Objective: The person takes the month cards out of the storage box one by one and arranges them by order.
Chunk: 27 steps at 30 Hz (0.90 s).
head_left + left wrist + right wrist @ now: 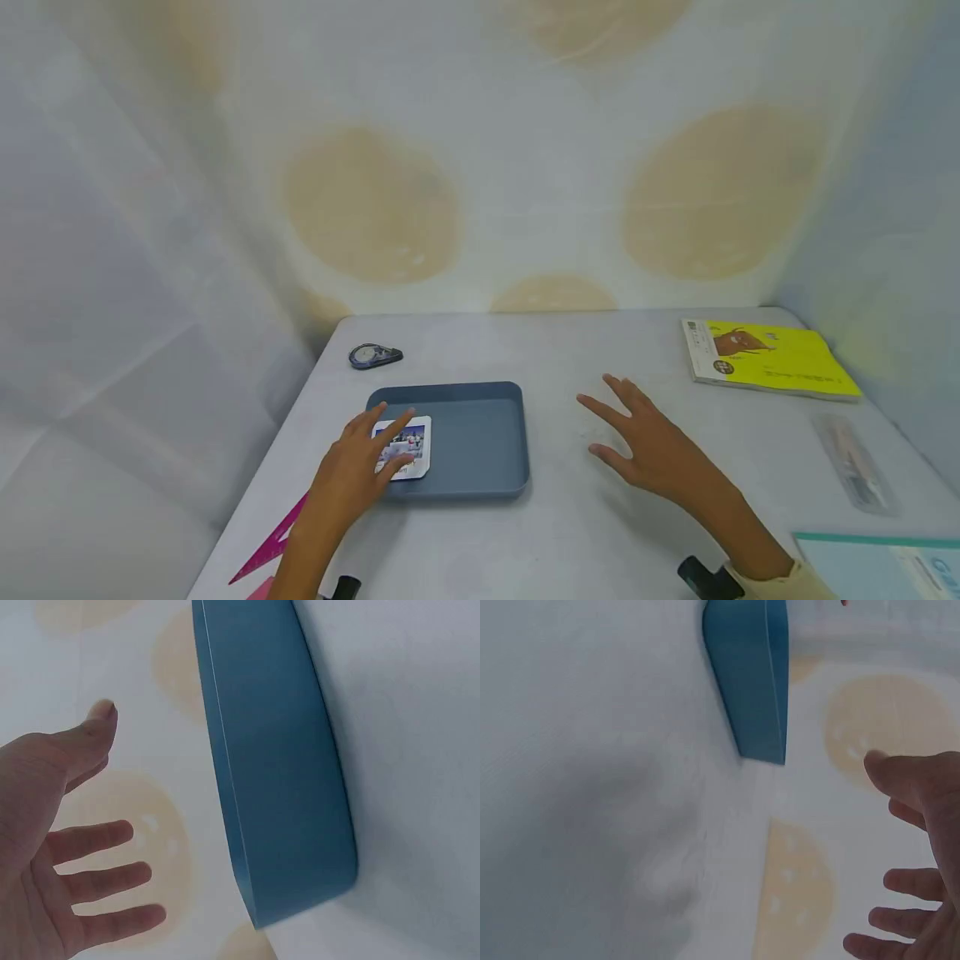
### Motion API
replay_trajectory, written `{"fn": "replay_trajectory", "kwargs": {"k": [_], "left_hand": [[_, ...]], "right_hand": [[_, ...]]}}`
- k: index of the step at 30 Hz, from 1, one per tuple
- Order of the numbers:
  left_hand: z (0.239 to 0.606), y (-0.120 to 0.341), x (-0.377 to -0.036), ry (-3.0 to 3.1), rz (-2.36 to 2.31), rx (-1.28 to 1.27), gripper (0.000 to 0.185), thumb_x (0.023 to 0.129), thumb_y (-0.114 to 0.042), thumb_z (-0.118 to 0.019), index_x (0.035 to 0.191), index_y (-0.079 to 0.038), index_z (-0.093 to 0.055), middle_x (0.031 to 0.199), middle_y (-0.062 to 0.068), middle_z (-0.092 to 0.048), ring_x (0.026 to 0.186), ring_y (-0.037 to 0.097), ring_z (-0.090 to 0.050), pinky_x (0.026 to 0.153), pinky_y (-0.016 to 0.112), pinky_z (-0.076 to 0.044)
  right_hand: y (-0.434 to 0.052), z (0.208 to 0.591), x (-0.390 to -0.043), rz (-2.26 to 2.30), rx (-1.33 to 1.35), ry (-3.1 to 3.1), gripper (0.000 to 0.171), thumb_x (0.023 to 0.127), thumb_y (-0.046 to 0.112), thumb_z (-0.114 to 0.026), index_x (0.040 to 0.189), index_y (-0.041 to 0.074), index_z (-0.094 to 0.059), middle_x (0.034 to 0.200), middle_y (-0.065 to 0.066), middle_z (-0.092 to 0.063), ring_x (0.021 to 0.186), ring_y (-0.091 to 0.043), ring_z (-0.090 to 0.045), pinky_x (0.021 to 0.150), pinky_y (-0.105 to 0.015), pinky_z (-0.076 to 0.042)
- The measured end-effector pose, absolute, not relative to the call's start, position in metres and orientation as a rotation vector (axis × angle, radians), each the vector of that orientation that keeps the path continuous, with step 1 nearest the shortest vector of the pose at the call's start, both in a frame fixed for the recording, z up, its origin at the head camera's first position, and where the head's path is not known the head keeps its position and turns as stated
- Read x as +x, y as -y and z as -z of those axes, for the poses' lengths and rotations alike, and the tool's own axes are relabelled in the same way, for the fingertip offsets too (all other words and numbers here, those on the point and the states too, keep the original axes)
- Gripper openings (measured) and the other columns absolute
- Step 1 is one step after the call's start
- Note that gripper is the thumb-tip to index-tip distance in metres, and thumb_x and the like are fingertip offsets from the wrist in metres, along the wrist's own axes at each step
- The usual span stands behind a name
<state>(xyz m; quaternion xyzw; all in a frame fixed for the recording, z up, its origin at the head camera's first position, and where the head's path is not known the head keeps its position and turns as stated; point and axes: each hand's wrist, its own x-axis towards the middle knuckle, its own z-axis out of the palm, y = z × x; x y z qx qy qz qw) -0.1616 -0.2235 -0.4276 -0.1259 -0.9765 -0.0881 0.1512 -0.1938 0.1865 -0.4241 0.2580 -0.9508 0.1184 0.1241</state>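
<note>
A blue-grey tray (480, 437) sits on the pale table, and a white picture card (407, 446) lies in its left part. My left hand (358, 468) is over the tray's near left corner with fingers spread straight, reaching over the card; whether it touches the card I cannot tell. In the left wrist view the left hand (60, 847) is open beside the tray's outer wall (277, 772). My right hand (647, 443) hovers open to the right of the tray, fingers spread, holding nothing. The right wrist view shows the right hand's fingers (915, 825) and the tray (754, 675) farther off.
A dark correction-tape dispenser (373, 356) lies behind the tray. A yellow book (768, 358) sits at the far right, a clear pen pouch (855, 462) nearer, and a teal-edged folder (885, 567) at the right front. A pink triangle ruler (273, 542) lies at the left front edge.
</note>
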Motion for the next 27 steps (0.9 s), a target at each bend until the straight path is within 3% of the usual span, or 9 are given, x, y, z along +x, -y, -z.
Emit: {"fn": "replay_trajectory", "kwargs": {"k": [3,8,12,15,21,27], "left_hand": [[0.429,0.229,-0.159,2.820,0.321,-0.254,0.065,0.084,-0.034,-0.072,0.142,-0.033,-0.043,0.140,0.016,-0.045,0.122,0.040,-0.048,0.081,0.059,-0.052],[0.434,0.236,-0.157,2.822,0.490,-0.101,0.063,0.086,-0.021,-0.071,0.143,-0.024,-0.044,0.133,0.019,-0.049,0.117,0.040,-0.053,0.086,0.054,-0.051],[0.439,0.241,-0.153,2.826,0.649,0.050,0.061,0.087,-0.014,-0.068,0.142,-0.017,-0.044,0.131,0.019,-0.051,0.118,0.037,-0.053,0.093,0.052,-0.048],[0.444,0.245,-0.150,2.824,0.727,0.121,0.059,0.088,-0.010,-0.066,0.142,-0.011,-0.043,0.130,0.020,-0.053,0.112,0.035,-0.057,0.091,0.049,-0.050],[0.453,0.244,-0.150,2.761,0.908,0.201,0.057,0.088,-0.004,-0.064,0.141,-0.003,-0.042,0.125,0.022,-0.056,0.101,0.036,-0.063,0.077,0.042,-0.057],[0.457,0.236,-0.154,2.721,1.100,0.279,0.046,0.086,0.004,-0.063,0.131,0.005,-0.052,0.115,0.023,-0.061,0.096,0.034,-0.064,0.067,0.033,-0.059]], "right_hand": [[-0.171,0.419,-0.202,-0.384,0.811,2.735,0.068,0.085,0.038,-0.069,0.145,0.031,-0.039,0.149,-0.015,-0.031,0.131,-0.038,-0.036,0.096,-0.054,-0.046],[-0.143,0.415,-0.217,-0.417,0.906,2.660,0.061,0.086,0.031,-0.070,0.141,0.025,-0.045,0.141,-0.016,-0.041,0.123,-0.034,-0.046,0.091,-0.047,-0.051],[-0.118,0.414,-0.228,-0.470,0.998,2.576,0.056,0.085,0.024,-0.071,0.136,0.019,-0.050,0.129,-0.014,-0.049,0.110,-0.029,-0.053,0.079,-0.036,-0.056],[-0.095,0.411,-0.237,-0.551,1.075,2.541,0.052,0.084,0.020,-0.072,0.133,0.017,-0.053,0.121,-0.012,-0.051,0.098,-0.022,-0.053,0.071,-0.030,-0.054],[-0.053,0.410,-0.256,-0.809,1.109,2.621,0.050,0.085,0.017,-0.071,0.131,0.012,-0.054,0.116,-0.012,-0.052,0.096,-0.020,-0.054,0.078,-0.032,-0.052],[-0.021,0.424,-0.275,-0.860,1.070,2.795,0.044,0.087,0.022,-0.070,0.128,0.011,-0.057,0.113,-0.011,-0.059,0.097,-0.021,-0.059,0.079,-0.034,-0.054]]}}
